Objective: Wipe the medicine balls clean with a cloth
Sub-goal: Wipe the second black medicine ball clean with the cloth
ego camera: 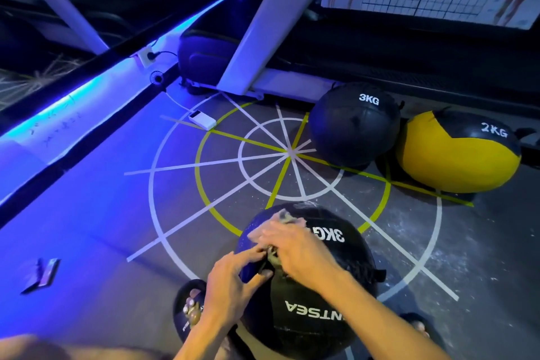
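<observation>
A black 3KG medicine ball (309, 310) sits on the floor right in front of me, between my feet. My right hand (295, 248) lies on top of it and presses a pale cloth (285, 218) against its upper surface, fingers spread over the cloth. My left hand (233, 278) grips the ball's left side with thumb and fingers curled onto it. A second black 3KG ball (353, 126) and a yellow-and-black 2KG ball (455, 155) rest farther back on the right.
Taped white and yellow circle lines (204, 172) mark the floor. A white power bank (202, 120) with a cable lies at the back. White frame legs (263, 23) stand behind. A small dark object (43, 275) lies at the left. A blue-lit ledge (73, 96) borders the left.
</observation>
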Action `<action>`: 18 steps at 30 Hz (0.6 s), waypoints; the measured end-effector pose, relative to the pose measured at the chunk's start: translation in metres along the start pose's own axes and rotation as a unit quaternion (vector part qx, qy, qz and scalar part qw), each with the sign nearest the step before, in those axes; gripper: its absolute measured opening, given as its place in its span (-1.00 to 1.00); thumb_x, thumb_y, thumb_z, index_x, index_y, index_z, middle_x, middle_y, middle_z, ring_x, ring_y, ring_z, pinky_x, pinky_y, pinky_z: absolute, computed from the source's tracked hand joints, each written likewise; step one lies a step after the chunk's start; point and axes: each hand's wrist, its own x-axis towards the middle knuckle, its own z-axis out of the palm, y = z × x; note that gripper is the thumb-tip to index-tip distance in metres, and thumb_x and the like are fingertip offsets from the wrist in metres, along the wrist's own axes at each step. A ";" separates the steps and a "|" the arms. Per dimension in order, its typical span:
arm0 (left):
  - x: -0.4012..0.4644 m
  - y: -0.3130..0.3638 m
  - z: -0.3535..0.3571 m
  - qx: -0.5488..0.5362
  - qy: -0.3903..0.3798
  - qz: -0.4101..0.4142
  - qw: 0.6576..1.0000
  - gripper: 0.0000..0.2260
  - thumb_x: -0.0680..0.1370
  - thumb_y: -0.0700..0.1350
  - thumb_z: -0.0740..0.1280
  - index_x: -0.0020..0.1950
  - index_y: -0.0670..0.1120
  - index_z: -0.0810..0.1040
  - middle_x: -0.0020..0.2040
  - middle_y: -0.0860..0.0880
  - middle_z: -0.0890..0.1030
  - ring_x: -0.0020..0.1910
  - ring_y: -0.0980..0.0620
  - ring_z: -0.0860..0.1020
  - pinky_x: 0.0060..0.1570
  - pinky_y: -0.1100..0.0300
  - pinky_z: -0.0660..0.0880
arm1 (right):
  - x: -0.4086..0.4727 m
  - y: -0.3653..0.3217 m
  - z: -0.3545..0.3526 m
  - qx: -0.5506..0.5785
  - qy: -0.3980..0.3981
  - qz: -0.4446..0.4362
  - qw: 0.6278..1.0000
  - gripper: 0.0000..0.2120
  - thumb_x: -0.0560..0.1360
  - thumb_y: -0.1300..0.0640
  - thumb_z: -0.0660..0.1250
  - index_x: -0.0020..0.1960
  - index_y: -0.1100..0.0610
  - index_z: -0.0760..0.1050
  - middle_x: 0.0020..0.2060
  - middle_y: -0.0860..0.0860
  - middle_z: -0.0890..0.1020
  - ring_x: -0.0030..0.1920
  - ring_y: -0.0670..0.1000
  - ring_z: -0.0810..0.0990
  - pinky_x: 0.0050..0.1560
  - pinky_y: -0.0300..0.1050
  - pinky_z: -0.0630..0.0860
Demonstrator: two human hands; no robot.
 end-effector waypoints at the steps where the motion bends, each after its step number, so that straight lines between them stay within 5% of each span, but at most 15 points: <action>1: -0.002 -0.001 0.002 0.000 0.015 -0.004 1.000 -0.69 0.42 0.22 0.51 0.15 0.39 0.64 0.16 0.52 0.55 0.18 0.40 0.55 0.25 0.49 0.29 | 0.000 0.013 -0.009 -0.016 0.014 0.023 0.999 -0.70 0.62 0.21 0.20 0.09 -0.20 0.51 0.33 -0.13 0.53 0.36 0.00 0.53 0.35 -0.02 0.53; 5: -0.004 -0.001 0.020 0.020 0.042 0.024 0.999 -0.64 0.45 0.23 0.48 0.23 0.23 0.67 0.28 0.40 0.54 0.28 0.39 0.51 0.35 0.24 0.36 | 0.017 0.042 -0.032 -0.031 0.077 0.235 0.969 -0.69 0.68 0.11 0.12 0.00 -0.25 0.53 0.06 0.02 0.55 -0.13 0.09 0.61 -0.04 -0.06 0.57; 7: -0.003 0.005 0.019 0.033 0.048 0.042 0.997 -0.69 0.45 0.12 0.56 0.18 0.19 0.70 0.24 0.35 0.60 0.24 0.50 0.45 0.30 0.21 0.40 | 0.028 0.022 -0.024 -0.018 0.039 0.193 0.980 -0.71 0.61 0.17 0.21 -0.09 -0.23 0.50 0.01 0.03 0.59 -0.10 0.06 0.62 -0.02 -0.08 0.58; 11: 0.005 0.013 0.016 0.025 0.022 0.062 0.998 -0.81 0.51 0.17 0.42 0.08 0.18 0.69 0.16 0.39 0.59 0.07 0.37 0.57 0.10 0.36 0.45 | 0.023 0.001 -0.023 0.032 -0.151 -0.010 0.988 -0.67 0.50 0.16 0.24 0.16 -0.18 0.57 0.19 -0.15 0.63 0.23 -0.08 0.54 0.28 -0.03 0.52; 13: 0.004 0.009 0.026 0.004 0.037 0.057 0.998 -0.69 0.50 0.22 0.43 0.18 0.16 0.70 0.23 0.47 0.55 0.23 0.38 0.55 0.30 0.29 0.42 | 0.034 0.037 -0.038 -0.003 -0.117 0.040 0.992 -0.59 0.58 0.21 0.20 0.05 -0.33 0.56 0.28 -0.13 0.61 0.25 -0.10 0.55 0.34 -0.11 0.46; 15: 0.003 0.006 0.034 -0.005 0.044 0.049 0.998 -0.66 0.49 0.18 0.50 0.24 0.15 0.69 0.22 0.51 0.48 0.31 0.40 0.48 0.39 0.26 0.35 | 0.042 0.055 -0.044 -0.036 -0.055 0.141 0.988 -0.53 0.59 0.25 0.15 0.04 -0.35 0.54 0.22 0.00 0.63 0.15 0.04 0.62 0.24 0.02 0.57; 18: 0.005 0.010 0.030 -0.015 0.047 0.060 0.997 -0.75 0.50 0.15 0.50 0.16 0.18 0.70 0.16 0.50 0.55 0.23 0.45 0.51 0.28 0.46 0.32 | 0.037 0.024 -0.033 -0.022 -0.130 0.024 0.991 -0.62 0.59 0.21 0.21 0.08 -0.30 0.52 0.25 -0.05 0.57 0.20 -0.02 0.56 0.34 0.05 0.50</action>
